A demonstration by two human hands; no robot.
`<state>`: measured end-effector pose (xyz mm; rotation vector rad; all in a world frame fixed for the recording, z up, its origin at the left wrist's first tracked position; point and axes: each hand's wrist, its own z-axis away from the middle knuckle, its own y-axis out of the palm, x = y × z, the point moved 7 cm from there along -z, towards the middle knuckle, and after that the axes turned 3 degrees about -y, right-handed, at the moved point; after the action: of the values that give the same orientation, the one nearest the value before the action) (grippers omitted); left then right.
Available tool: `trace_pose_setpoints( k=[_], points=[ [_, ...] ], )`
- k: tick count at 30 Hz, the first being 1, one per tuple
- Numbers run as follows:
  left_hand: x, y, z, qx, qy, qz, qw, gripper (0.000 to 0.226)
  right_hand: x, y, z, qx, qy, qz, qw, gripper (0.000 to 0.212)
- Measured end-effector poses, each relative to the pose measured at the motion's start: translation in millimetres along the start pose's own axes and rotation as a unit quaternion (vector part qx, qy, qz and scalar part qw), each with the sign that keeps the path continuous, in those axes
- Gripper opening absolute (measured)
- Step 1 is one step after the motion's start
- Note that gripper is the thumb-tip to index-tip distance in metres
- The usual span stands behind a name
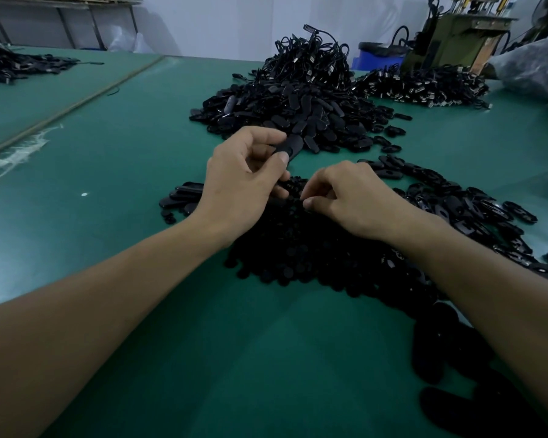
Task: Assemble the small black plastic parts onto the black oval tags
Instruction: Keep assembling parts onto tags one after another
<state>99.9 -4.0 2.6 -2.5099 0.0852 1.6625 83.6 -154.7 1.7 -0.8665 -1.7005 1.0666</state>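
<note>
Head view: the left hand (244, 181) grips a flat black plastic oval tag (291, 146), lifted off the green bench (124, 159), probably ready for fitting. The right hand (351, 197), fingertips drawn together, dips into the heap of small black plastic parts (298, 245); whether it has caught one is unclear.

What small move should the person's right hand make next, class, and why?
Probably lift one piece out of the pile of small black parts and bring it to the oval tag. The left hand pinches that tag, ready, while the right hand has its fingertips curled into the pile; whether it grips a piece yet is hidden.
</note>
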Motion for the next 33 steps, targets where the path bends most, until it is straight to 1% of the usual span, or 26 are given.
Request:
trace_pose_setpoints(
  k=[3,6,7,11,14,18,22,24,28,33],
  points=[
    [0.5,-0.3,0.5,0.001,0.001,-0.01,1.0,0.018,1.9,3.6,-1.1,0.012,-0.002,0.03,0.999,0.017],
    [2.0,-0.9,0.6,0.001,-0.005,-0.009,1.0,0.02,-0.4,2.4,-0.7,-0.004,0.01,0.037,0.999,0.022],
    [3.1,-1.2,0.5,0.001,-0.01,-0.003,1.0,0.019,-1.9,0.8,0.1,-0.016,0.015,0.024,0.999,0.021],
    [6.6,-2.4,-0.2,0.001,-0.027,0.016,0.999,0.018,-2.2,-9.1,1.7,-0.078,0.023,-0.104,0.991,0.015],
    [9.7,-4.6,-1.3,-0.005,-0.037,0.017,0.999,0.019,-1.1,-17.6,1.4,-0.124,0.018,-0.152,0.98,0.012],
    [13.2,-4.6,-1.4,-0.002,-0.046,0.008,0.999,0.02,-8.8,-20.0,1.0,-0.134,0.044,-0.219,0.965,0.003],
    [14.4,-4.4,-0.9,-0.007,-0.051,0.008,0.999,0.021,-11.9,-22.8,0.8,-0.148,0.047,-0.305,0.94,0.009],
    [13.9,-4.3,-1.2,-0.008,-0.049,0.004,0.999,0.021,-8.0,-25.9,1.0,-0.157,0.024,-0.322,0.933,0.007],
    [14.6,-2.9,-1.1,-0.005,-0.05,0.004,0.999,0.023,0.5,-26.9,1.2,-0.159,-0.017,-0.33,0.93,0.013],
    [13.0,-1.7,-0.3,-0.005,-0.046,0.011,0.999,0.022,-3.6,-26.8,0.3,-0.174,0.01,-0.329,0.928,0.008]
  ],
)
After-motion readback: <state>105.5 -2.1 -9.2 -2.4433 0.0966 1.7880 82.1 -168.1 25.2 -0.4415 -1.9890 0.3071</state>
